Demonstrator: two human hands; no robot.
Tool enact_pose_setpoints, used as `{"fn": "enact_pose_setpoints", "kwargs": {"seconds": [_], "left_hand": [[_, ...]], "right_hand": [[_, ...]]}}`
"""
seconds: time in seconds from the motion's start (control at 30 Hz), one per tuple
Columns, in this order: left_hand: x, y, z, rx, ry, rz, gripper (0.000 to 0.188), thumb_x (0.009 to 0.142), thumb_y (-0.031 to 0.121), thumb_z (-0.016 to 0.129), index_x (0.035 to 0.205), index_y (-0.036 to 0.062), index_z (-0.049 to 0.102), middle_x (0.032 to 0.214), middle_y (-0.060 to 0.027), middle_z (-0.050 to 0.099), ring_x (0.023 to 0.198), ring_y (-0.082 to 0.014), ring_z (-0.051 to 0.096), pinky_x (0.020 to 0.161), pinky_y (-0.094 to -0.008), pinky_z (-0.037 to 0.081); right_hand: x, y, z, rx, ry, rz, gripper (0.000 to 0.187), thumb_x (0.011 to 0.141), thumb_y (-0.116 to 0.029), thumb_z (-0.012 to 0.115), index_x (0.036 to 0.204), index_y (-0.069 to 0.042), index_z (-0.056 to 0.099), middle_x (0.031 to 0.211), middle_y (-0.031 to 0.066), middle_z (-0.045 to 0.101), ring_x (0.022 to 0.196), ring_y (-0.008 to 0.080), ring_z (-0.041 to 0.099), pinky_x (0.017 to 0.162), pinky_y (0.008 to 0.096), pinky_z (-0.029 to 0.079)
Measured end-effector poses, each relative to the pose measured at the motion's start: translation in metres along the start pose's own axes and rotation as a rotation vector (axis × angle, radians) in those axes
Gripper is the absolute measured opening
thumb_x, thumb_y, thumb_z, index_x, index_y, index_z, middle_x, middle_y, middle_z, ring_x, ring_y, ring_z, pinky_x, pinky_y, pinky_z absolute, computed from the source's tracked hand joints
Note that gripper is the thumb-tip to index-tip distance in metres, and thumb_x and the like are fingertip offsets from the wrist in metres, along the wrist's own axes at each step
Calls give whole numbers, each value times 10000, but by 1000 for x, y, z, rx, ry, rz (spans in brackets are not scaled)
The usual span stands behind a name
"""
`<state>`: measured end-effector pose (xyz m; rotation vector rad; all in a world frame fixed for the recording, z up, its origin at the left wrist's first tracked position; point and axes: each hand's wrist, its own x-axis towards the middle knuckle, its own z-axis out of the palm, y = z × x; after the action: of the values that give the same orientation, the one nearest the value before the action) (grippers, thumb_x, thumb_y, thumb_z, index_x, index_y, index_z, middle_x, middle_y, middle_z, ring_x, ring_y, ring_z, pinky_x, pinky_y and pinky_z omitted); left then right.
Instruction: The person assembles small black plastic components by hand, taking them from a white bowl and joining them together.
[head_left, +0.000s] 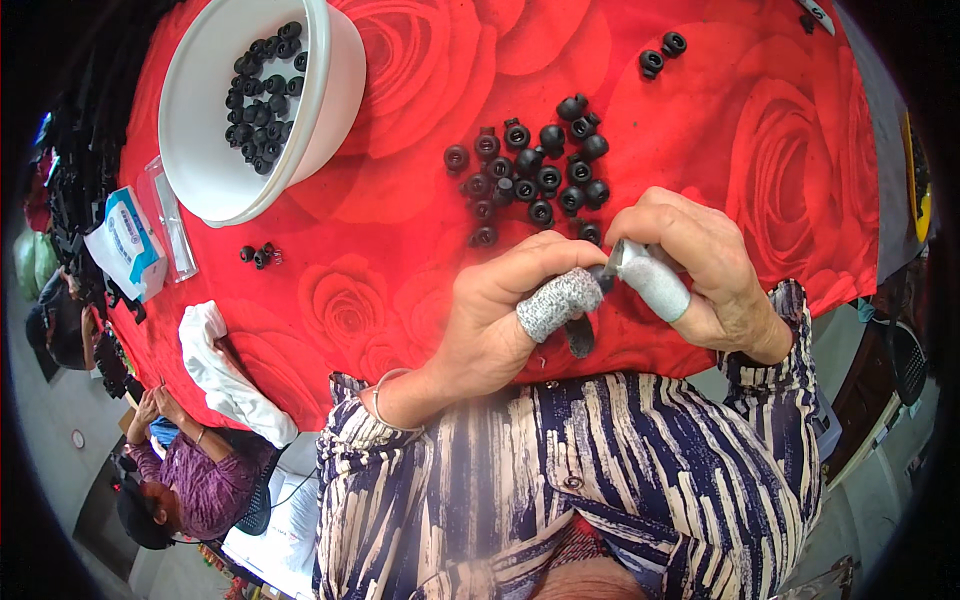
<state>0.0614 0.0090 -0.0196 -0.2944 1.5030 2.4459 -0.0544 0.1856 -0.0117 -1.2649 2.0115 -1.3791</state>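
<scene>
Over the near part of the table, my left hand (490,315) pinches a small black cord lock (602,278), mostly covered by the fingers. A grey knitted finger cover wraps the left thumb, and something dark shows below it. My right hand (705,265) is closed on a small, shiny metal piece, perhaps a blade (628,254), its tip against the cord lock. A pale cover sits on the right thumb. Just beyond both hands, several loose black cord locks (548,180) lie in a group on the red rose-patterned tablecloth (420,240).
A white bowl (335,110) holding several cord locks stands far left. Two cord locks (662,56) lie far right; a small cluster (261,255) lies near the bowl. Left are a blue-white packet (130,240), a clear plastic strip (172,220), white cloth (225,375) and a co-worker (200,480).
</scene>
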Motion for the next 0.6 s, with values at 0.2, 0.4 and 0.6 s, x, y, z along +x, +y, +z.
{"fn": "enact_pose_setpoints", "kwargs": {"seconds": [0.2,0.4,0.6], "left_hand": [[0,3,1,-97,-16,-51,265,905,78,578,1144,-35,584,936,-53,571,808,-104,531,728,-244,438],[1,-9,0,-229,-24,-34,237,911,72,574,1126,-23,601,937,-35,567,744,-78,560,628,-216,475],[-8,-10,3,-393,-2,-174,260,886,78,606,1132,-7,612,953,-39,612,775,-80,533,682,-227,445]], "right_hand": [[1,1,-2,6,-37,-23,194,761,-19,605,944,16,552,764,96,551,629,227,533,547,327,408],[2,2,-1,19,-37,-13,172,782,-79,642,921,-8,570,712,104,498,618,272,528,524,363,410],[4,5,-4,-4,-90,-79,159,791,-111,644,887,-12,566,698,99,499,611,271,529,515,368,410]]}}
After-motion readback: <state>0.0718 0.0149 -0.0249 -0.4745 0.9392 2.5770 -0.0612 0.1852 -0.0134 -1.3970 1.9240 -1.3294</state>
